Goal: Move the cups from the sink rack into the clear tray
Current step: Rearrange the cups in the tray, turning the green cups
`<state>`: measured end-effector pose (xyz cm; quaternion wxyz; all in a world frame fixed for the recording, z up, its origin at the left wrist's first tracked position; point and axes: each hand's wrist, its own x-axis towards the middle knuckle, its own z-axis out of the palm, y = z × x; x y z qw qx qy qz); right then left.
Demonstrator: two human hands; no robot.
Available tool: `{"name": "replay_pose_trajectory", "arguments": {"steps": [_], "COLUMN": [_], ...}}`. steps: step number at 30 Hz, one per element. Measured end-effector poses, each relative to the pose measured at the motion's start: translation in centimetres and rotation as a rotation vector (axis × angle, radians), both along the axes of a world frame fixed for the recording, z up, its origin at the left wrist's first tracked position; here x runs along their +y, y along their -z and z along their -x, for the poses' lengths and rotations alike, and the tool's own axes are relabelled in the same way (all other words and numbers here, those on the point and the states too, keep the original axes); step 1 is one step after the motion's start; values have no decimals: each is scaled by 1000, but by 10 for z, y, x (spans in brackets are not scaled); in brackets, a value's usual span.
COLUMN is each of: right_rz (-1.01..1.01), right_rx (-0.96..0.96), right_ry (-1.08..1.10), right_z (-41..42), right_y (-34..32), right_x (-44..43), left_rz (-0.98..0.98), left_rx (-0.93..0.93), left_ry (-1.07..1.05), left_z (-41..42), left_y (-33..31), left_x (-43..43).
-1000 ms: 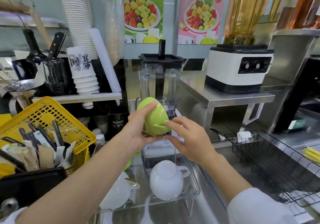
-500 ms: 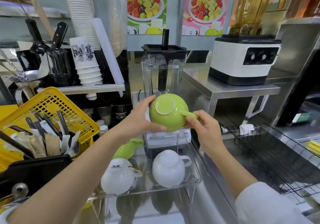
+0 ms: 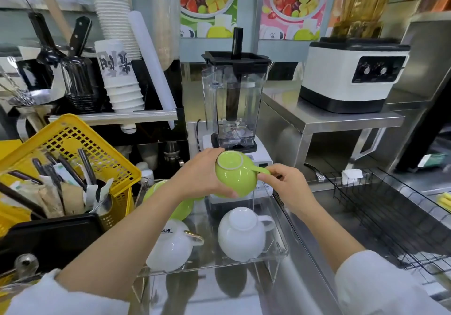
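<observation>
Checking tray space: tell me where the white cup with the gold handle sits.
The white cup with the gold handle sits upside down at the clear tray's front left, beside the plain white cup, under the left forearm.

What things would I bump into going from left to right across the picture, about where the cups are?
Yellow basket → white cup with the gold handle → plain white cup → black wire rack.
</observation>
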<state>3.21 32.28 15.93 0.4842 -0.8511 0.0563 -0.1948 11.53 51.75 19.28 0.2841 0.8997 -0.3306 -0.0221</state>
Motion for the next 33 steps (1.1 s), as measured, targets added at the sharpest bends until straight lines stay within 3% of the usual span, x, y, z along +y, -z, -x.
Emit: {"name": "replay_pose_trajectory", "arguments": {"steps": [7, 18, 33], "right_rz": [73, 109, 447], "right_rx": [73, 105, 212], "right_ry": [24, 25, 32], "right_z": [-7, -11, -27], "right_y": [19, 22, 25], "right_x": [-4, -11, -14], "left_rz": [-71, -35, -144], "left_rx": [-59, 27, 59], "left_ry": [-5, -13, -55], "left_z": [-4, -3, -4], "left_y": [17, 32, 34], "left_x": [-5, -13, -16]}}
